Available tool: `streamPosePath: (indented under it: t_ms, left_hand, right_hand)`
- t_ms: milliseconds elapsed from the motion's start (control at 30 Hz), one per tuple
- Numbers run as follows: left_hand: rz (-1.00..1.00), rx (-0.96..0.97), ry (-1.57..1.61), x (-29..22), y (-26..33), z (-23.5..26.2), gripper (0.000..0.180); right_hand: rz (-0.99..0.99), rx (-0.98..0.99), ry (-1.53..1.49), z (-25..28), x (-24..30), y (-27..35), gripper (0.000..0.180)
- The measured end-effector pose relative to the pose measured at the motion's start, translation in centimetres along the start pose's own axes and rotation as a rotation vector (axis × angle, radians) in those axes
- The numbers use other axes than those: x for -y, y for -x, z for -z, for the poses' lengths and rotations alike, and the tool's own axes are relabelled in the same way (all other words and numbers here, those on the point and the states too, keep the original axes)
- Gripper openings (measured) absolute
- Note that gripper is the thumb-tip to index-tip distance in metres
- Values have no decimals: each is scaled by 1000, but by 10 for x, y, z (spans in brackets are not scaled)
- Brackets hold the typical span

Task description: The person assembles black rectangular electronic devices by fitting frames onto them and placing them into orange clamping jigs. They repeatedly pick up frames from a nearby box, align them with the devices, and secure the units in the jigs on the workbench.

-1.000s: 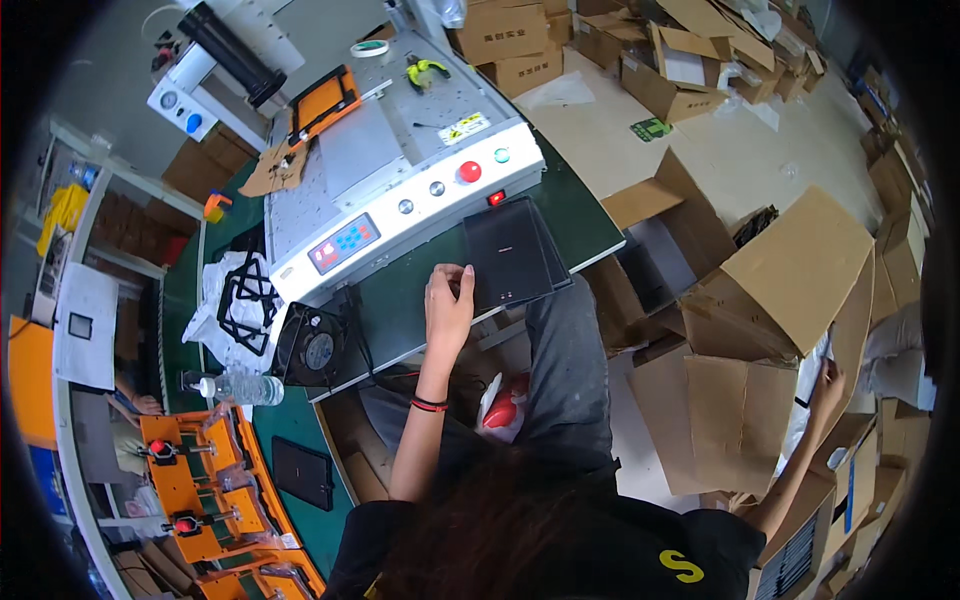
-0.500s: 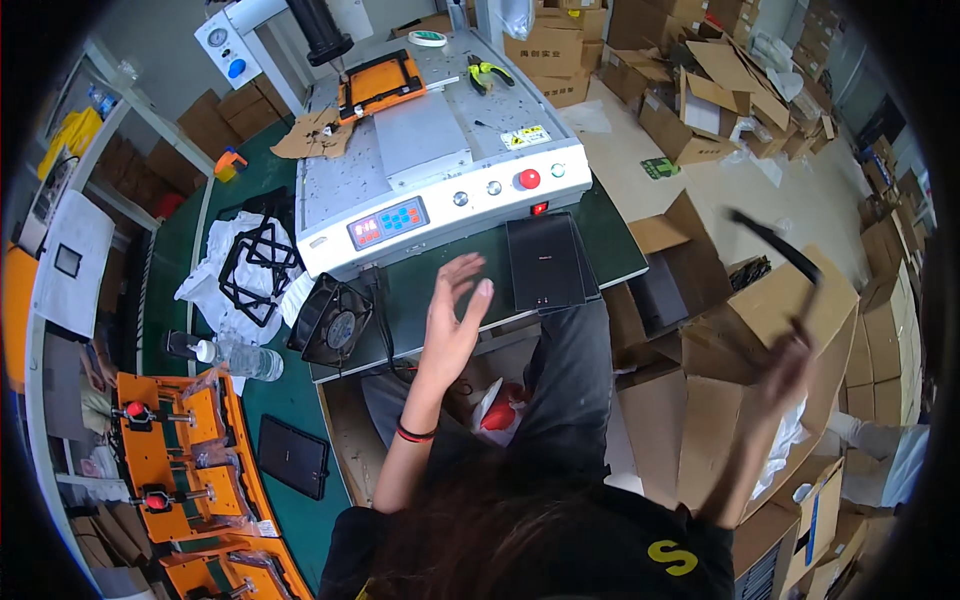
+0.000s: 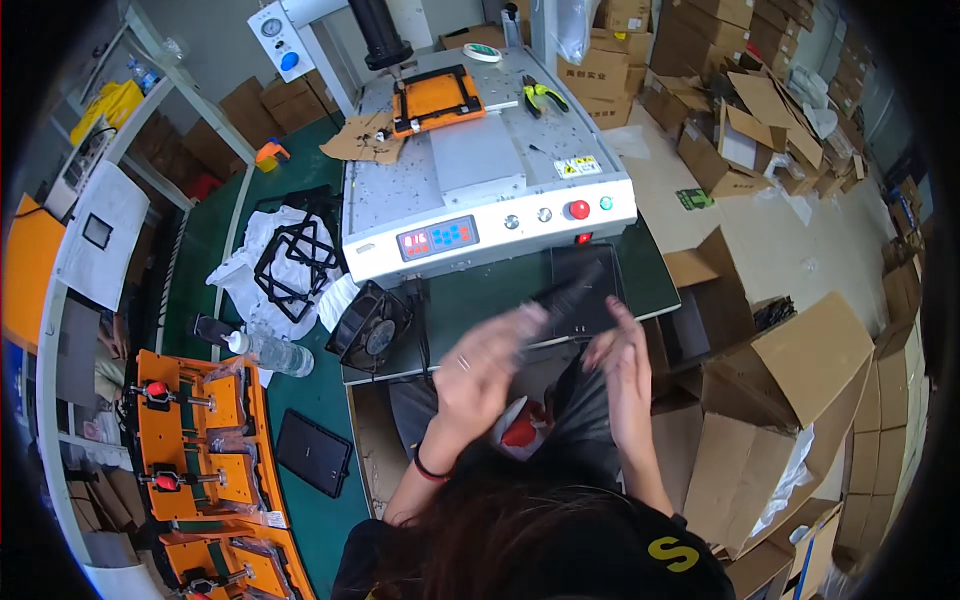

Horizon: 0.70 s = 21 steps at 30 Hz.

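My left hand is raised over the table's front edge, smeared by motion. From its fingertips a thin black piece sticks out up and to the right, also blurred; its full shape cannot be made out. Beneath that piece lie flat black panels at the table's front edge, partly covered. My right hand is just to the right of the left one, fingers stretched upward and apart, with nothing seen in it. Its fingertips are close to the panels' lower right corner.
A white press machine stands ahead, bearing an orange fixture and pliers. To the left are a black fan, black frames, a bottle, a black tablet-like panel and orange clamp fixtures. Open cardboard boxes stand right.
My right hand has come in from the far right, over the boxes, to beside my left hand. The black piece it held now extends from the left hand's fingertips. The view has shifted.
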<state>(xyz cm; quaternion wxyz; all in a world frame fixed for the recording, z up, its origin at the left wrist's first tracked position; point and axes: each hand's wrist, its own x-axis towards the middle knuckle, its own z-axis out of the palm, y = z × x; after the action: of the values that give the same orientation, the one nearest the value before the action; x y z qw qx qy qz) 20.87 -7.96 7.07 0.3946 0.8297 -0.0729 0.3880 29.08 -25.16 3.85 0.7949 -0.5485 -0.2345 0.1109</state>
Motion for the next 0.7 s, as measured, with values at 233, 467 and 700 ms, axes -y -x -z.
streamPosePath:
  t_ms: [233,467,700]
  left_hand:
    - [-422,428,-317,-4,17,-8,37]
    - [43,107,-522,-8,86,15,53]
    - [520,-458,-506,3,128,49,45]
  right_hand:
    - [-476,94,-118,19,19,8,42]
    - [-288,-117,105,55,-5,22,36]
    - [-259,-146,-24,87,-20,0,38]
